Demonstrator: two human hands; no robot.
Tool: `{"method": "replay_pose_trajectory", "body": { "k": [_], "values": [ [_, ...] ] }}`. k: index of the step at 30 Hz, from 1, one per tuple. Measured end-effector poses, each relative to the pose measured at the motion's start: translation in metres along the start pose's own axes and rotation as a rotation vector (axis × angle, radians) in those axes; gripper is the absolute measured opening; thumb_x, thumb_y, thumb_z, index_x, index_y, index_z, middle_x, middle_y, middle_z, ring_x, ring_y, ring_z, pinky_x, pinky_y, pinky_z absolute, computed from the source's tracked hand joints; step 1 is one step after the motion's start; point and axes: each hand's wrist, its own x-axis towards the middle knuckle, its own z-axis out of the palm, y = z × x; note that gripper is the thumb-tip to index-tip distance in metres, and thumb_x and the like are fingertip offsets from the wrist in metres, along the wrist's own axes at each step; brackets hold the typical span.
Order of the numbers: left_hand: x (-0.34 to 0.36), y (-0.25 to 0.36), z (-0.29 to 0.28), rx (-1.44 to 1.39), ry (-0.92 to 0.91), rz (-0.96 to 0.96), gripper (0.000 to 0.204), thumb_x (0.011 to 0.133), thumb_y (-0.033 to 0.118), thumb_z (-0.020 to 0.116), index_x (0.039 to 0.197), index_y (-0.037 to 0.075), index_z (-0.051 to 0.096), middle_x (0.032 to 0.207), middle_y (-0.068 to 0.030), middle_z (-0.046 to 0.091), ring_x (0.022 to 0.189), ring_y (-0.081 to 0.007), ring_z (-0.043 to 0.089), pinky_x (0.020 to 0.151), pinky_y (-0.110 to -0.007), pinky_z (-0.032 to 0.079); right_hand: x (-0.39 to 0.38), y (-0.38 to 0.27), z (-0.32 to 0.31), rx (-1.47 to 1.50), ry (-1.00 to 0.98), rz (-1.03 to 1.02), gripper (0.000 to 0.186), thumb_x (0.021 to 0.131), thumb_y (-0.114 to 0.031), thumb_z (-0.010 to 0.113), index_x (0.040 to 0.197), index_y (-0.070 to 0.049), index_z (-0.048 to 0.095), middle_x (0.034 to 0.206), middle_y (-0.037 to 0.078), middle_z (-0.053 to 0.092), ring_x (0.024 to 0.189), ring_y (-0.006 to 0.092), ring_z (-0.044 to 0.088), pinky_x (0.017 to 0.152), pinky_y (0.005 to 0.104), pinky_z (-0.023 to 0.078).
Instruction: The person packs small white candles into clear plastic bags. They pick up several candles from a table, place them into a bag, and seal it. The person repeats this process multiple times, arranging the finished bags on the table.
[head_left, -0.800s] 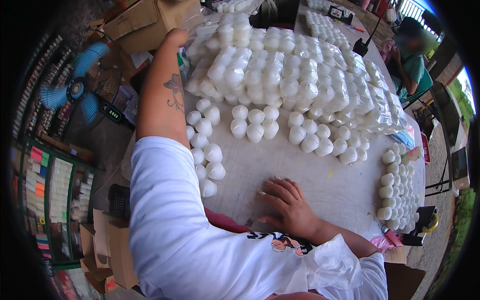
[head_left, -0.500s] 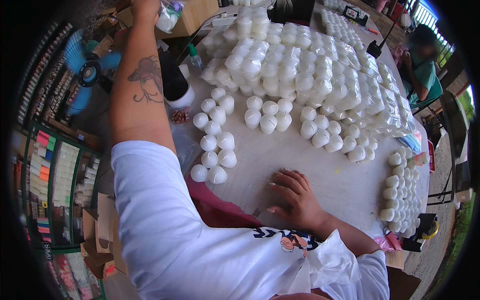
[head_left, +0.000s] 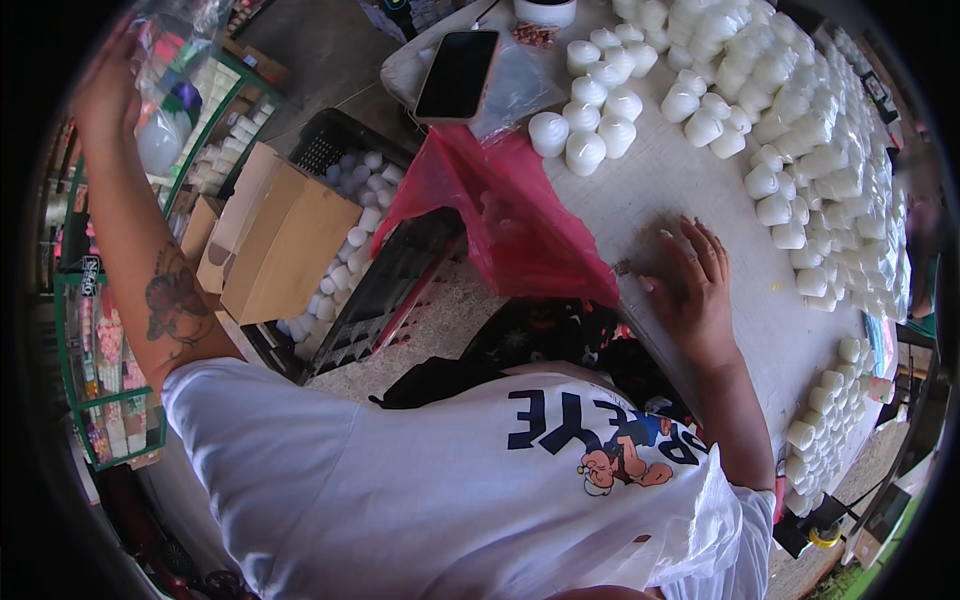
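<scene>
Left hand (head_left: 110, 90) swung upper left, clear bag (head_left: 165, 135) held away from worktop (head_left: 640, 205).
Right hand (head_left: 702, 295) still on it, fingers spread.

L grip (head_left: 108, 90) w/ clear bag (head_left: 165, 135), R grip (head_left: 697, 300) on tbl (head_left: 640, 200)

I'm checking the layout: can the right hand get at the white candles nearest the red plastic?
Probably yes: the right hand rests on the table, apparently holding nothing, and no object shows between it and those white candles.
</scene>
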Motion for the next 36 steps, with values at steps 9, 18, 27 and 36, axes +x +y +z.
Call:
{"method": "replay_pose_trajectory", "body": {
  "k": [9,18,27,36],
  "values": [
    [-0.136,-0.097,-0.073,-0.213,-0.15,-0.446,0.032,0.091,0.001,0.055,0.123,-0.005,0.055,0.124,-0.0128,0.059,0.106,-0.0197,0.06,0.094,-0.035,0.05,-0.002,-0.011,0.0,-0.076,0.019,0.024,0.045,0.079,-0.018,0.074,0.119,-0.004,0.06,0.129,0.018,0.053,0.121,0.0357,0.049,0.102,0.0433,0.04],
    [-0.146,-0.129,-0.039,-0.334,0.038,-0.436,0.028,0.091,-0.002,0.055,0.119,-0.005,0.058,0.117,-0.0127,0.061,0.103,-0.0199,0.06,0.09,-0.033,0.051,-0.006,-0.008,0.005,-0.061,0.091,0.011,0.041,0.078,-0.018,0.076,0.113,-0.001,0.062,0.12,0.019,0.058,0.111,0.0378,0.055,0.095,0.0438,0.044],
    [-0.035,-0.14,-0.129,-0.119,0.189,-0.296,0.028,0.097,0.009,0.05,0.123,0.009,0.061,0.118,-0.0042,0.063,0.11,-0.0154,0.057,0.099,-0.036,0.039,-0.007,-0.013,0.003,-0.034,0.104,0.048,0.04,0.079,-0.02,0.075,0.113,-0.003,0.062,0.119,0.017,0.059,0.109,0.0364,0.056,0.094,0.0428,0.045],
    [-0.093,-0.321,-0.202,0.12,0.107,-0.453,0.032,0.093,0.002,0.05,0.123,0.005,0.061,0.121,-0.0071,0.061,0.107,-0.014,0.058,0.085,-0.022,0.042,-0.005,-0.012,0.001,-0.043,0.066,0.079,0.04,0.08,-0.022,0.073,0.113,-0.003,0.063,0.122,0.016,0.058,0.113,0.0353,0.054,0.098,0.0418,0.043]
  ]
}}
